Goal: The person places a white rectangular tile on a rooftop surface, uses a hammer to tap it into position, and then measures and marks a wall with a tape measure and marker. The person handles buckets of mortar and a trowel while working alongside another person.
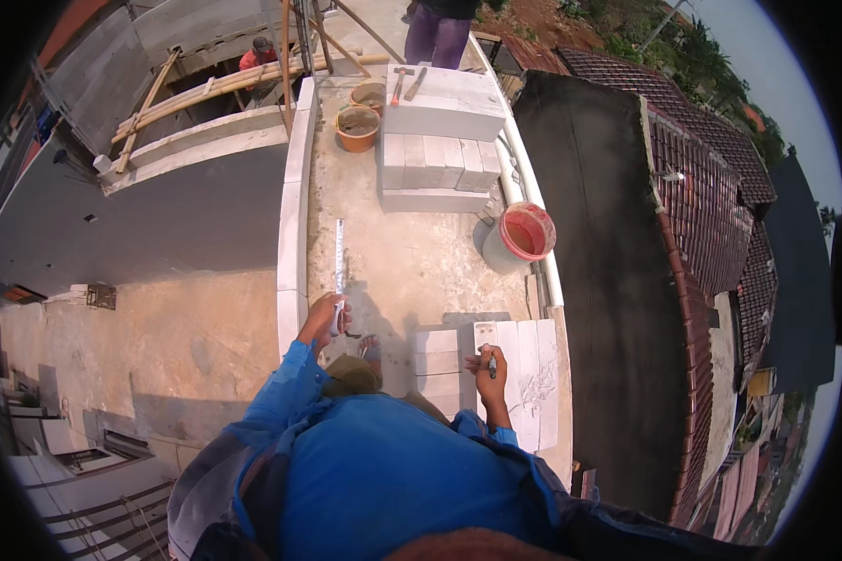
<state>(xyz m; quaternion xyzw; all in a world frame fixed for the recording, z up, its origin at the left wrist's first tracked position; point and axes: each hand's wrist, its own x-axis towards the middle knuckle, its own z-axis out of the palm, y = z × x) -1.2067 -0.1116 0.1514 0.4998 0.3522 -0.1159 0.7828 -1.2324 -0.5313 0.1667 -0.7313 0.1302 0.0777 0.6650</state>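
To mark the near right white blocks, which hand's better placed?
Right, likely: right hand holds a dark pen-like tool over those blocks; left hand, farther off, holds an extended tape measure.

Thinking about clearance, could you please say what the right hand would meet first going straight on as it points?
The right hand would probably meet the near white block, but depth is unclear; it may pass over.

The left grip point(324, 320) holds an extended tape measure point(340, 257); the right grip point(490, 379) holds a dark pen-like tool point(492, 366) above pale blocks point(526, 360); beyond, a red-rimmed bucket point(510, 245) stands near stacked blocks point(458, 123) bearing a hammer point(399, 86).
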